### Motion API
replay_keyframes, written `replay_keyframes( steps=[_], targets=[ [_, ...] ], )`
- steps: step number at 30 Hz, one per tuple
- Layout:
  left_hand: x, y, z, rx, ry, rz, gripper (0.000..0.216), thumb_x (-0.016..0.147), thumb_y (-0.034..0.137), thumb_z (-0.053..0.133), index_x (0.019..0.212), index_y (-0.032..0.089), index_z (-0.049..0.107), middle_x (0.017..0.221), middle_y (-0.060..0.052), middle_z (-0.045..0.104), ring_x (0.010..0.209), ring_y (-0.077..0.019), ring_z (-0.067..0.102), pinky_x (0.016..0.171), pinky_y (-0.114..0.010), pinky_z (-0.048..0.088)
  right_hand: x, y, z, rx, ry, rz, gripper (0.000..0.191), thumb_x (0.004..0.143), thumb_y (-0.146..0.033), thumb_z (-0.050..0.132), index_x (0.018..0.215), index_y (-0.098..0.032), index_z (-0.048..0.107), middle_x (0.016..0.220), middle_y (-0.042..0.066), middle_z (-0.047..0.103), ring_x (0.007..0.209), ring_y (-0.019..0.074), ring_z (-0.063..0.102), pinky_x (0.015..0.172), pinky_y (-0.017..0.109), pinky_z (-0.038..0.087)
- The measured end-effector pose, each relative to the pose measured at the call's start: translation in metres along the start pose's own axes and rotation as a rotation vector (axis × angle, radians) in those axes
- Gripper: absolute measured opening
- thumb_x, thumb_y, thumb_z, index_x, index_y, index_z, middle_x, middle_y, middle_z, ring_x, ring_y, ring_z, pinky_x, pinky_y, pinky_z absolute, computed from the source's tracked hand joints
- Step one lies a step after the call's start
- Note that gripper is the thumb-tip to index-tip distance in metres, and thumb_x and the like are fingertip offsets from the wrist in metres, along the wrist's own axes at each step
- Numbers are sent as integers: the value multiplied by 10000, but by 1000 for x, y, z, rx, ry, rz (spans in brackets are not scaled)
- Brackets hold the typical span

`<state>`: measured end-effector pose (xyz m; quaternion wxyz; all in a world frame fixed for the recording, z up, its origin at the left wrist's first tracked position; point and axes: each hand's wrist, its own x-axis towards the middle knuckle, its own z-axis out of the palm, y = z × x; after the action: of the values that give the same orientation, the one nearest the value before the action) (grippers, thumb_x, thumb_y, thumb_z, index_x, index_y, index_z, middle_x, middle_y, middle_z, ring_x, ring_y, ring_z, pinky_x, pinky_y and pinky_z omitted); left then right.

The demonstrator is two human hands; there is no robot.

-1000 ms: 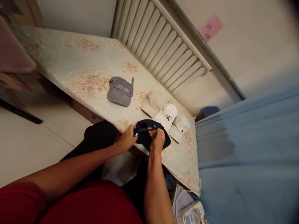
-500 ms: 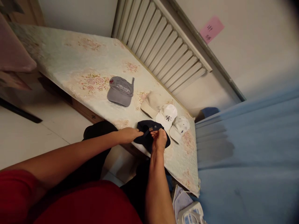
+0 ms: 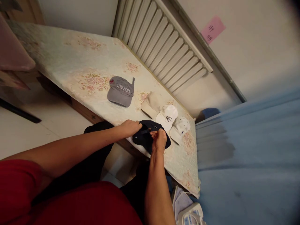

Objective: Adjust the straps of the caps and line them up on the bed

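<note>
One dark cap point(image 3: 145, 140) sits between left hand point(image 3: 130, 128) and right hand point(image 3: 160, 140), each grip pinching it.

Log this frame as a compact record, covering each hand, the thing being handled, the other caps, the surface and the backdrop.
Left hand: fingertips at the dark cap's edge; grip unclear
Right hand: fingers pinched on the strap
Handled: dark cap, strap side facing up
Set apart: gray cap, white script
Close together: beige cap, white cap with dark letters, white cap with small mark
Surface: floral cover
Backdrop: radiator, pink note, blue curtain
</note>
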<state>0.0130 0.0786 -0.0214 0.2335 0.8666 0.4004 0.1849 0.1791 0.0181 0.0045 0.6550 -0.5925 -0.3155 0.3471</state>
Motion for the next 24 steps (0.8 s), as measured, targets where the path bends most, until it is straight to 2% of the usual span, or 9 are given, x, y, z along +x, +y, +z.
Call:
replay_keyframes(
  steps=[3, 6, 12, 16, 19, 24],
  targets=[
    [-5, -4, -5, -39, 26, -21, 218, 856, 119, 422, 916, 176, 623, 923, -133, 631, 814, -261, 639, 736, -368, 429, 0, 2, 0, 3, -6, 1, 174, 810, -338, 505, 729, -184, 498, 512, -54, 604, 465, 102, 612, 451, 184, 401],
    [-10, -8, -10, -189, 58, -53, 183, 820, 127, 473, 863, 206, 633, 893, -93, 636, 814, -239, 630, 747, -338, 430, 1, 3, -1, 0, -13, 2, 174, 808, -345, 512, 742, -184, 500, 520, -55, 605, 467, 106, 617, 450, 186, 406],
    [-8, -19, -9, -347, 103, -56, 216, 738, 109, 505, 839, 228, 653, 851, -36, 664, 868, -211, 613, 805, -292, 431, 2, 4, -1, -11, -12, -1, 176, 808, -347, 518, 748, -183, 499, 518, -62, 591, 453, 100, 613, 442, 181, 405],
    [-6, -22, -6, -467, 152, -133, 256, 762, 125, 442, 885, 219, 646, 642, 10, 612, 659, -167, 609, 683, -257, 453, 3, 4, -2, -25, -12, 2, 184, 804, -357, 521, 750, -182, 498, 525, -61, 595, 436, 95, 603, 435, 180, 404],
    [-6, -17, -4, -557, 206, -212, 288, 790, 142, 383, 930, 197, 628, 554, 35, 560, 544, -145, 584, 591, -244, 451, 3, 5, -2, -36, -8, -7, 194, 803, -367, 523, 754, -181, 500, 530, -62, 596, 429, 94, 599, 428, 184, 402],
    [-5, 9, -8, -664, 227, -201, 296, 767, 157, 429, 964, 194, 647, 711, 13, 655, 633, -138, 636, 635, -239, 478, 3, 3, 0, -47, -4, -20, 189, 803, -361, 519, 747, -181, 507, 527, -60, 594, 426, 94, 592, 423, 185, 391]
  ],
)
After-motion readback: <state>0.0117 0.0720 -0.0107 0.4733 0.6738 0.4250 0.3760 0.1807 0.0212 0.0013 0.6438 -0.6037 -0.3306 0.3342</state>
